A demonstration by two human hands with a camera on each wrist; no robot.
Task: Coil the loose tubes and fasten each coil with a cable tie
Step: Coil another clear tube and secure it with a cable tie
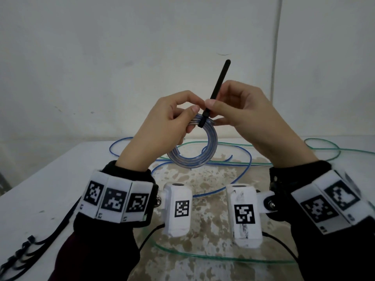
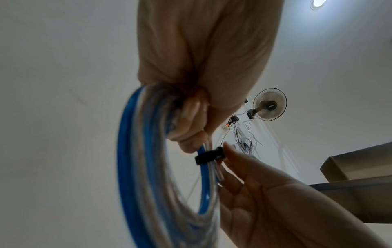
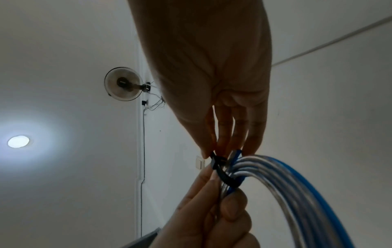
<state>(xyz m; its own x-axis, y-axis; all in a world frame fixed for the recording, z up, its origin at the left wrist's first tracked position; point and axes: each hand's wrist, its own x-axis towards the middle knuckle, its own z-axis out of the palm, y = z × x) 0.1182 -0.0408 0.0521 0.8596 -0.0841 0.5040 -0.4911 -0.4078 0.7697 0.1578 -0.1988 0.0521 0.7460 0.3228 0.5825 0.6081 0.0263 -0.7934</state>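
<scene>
Tubing wound into a blue-and-clear coil point(image 1: 192, 147) hangs in the air over the table point(image 1: 50, 179), its top pinched in the curled fingers of the left hand point(image 1: 162, 122), and the turns could spring apart if that pinch slackens before the strap bites. Smaller still, the black cable tie point(image 1: 215, 92) rings the bundle, its tail pinched by the right hand point(image 1: 243, 116); a skewed pull could leave it loose.

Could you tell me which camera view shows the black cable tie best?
The head view: the cable tie shows whole, its band around the blue coil and its tail sticking up from the right hand, while the left hand grips the coil. Both wrist views show only the wrapped band, close and somewhat blurred.
</scene>
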